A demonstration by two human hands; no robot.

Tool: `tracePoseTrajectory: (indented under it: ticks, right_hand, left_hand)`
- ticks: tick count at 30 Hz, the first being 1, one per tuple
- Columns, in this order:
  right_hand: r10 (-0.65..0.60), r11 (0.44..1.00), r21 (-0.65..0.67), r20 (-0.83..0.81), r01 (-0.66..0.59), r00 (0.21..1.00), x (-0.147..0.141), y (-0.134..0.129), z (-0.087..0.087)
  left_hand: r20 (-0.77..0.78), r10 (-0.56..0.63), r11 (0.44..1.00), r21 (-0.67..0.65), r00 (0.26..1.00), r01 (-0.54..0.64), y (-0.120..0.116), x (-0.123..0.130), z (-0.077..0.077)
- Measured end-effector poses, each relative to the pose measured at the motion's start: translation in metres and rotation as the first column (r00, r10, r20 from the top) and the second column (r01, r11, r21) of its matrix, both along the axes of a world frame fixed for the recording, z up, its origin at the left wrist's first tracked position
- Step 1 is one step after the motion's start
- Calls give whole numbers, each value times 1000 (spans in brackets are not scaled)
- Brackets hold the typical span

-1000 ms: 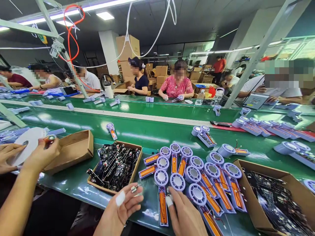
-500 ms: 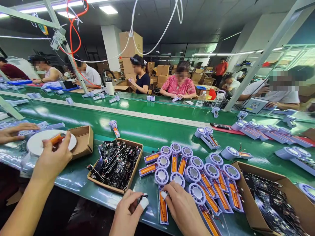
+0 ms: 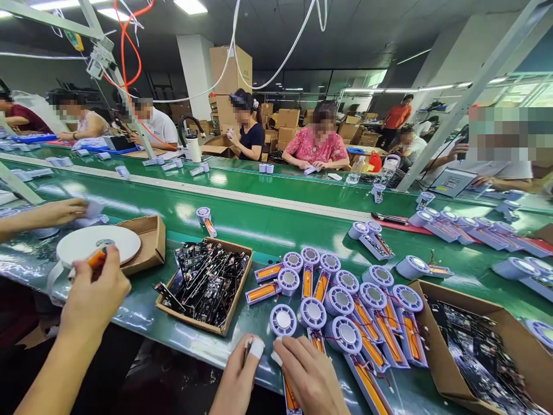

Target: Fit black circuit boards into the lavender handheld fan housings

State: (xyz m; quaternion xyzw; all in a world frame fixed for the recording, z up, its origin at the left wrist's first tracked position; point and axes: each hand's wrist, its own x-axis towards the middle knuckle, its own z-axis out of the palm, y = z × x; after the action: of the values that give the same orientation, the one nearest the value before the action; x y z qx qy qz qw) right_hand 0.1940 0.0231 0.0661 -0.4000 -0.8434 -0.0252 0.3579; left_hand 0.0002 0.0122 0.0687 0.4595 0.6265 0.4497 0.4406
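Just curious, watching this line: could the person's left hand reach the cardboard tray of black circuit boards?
Probably yes: the left hand sits just below the cardboard tray, and only green conveyor belt lies between them.

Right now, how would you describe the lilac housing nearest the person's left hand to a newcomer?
On the green conveyor belt, find the lilac housings right of the cardboard tray of black circuit boards. It is the cluster's bottom-left disc, white-centred, just above the left hand's white-taped finger.
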Motion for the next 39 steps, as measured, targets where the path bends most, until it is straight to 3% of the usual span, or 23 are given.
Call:
tracePoseTrajectory:
  ticks: [2,4,8,11,16,22,28,33,39]
  right_hand:
    - [6,998,-57,-34,-8,999,-1,1,-7]
    - [-6,991,-130,-74,-4,997,-1,2,-12]
    - [-58,970,-243,-110,30,992,-1,2,-12]
    - [-32,982,-187,-69,19,997,-4,4,-7]
    - [-1,993,-117,25,4,1000,-7,4,-4]
    - [-49,958,-284,-71,27,996,-9,-4,-7]
    - [-84,954,-299,-222,14,971,-12,-8,-20]
    - [-77,940,-340,-308,-34,948,-15,-11,-24]
    - [-76,923,-382,-285,-40,955,-19,-14,-25]
  left_hand:
    - [-28,4,998,-59,1000,-6,-4,20,-15]
    - [-55,-74,995,-65,996,70,-2,28,-18]
    - [-66,-218,976,-14,974,218,5,31,-5]
    - [-34,-241,970,-40,970,240,9,34,3]
    - [64,-225,968,-101,972,231,16,35,5]
    - [219,-165,966,-161,962,203,20,33,5]
    - [392,-111,921,-305,913,243,16,37,0]
    - [460,-43,914,-341,887,221,14,34,-6]
    - [550,-54,912,-312,833,266,9,34,-4]
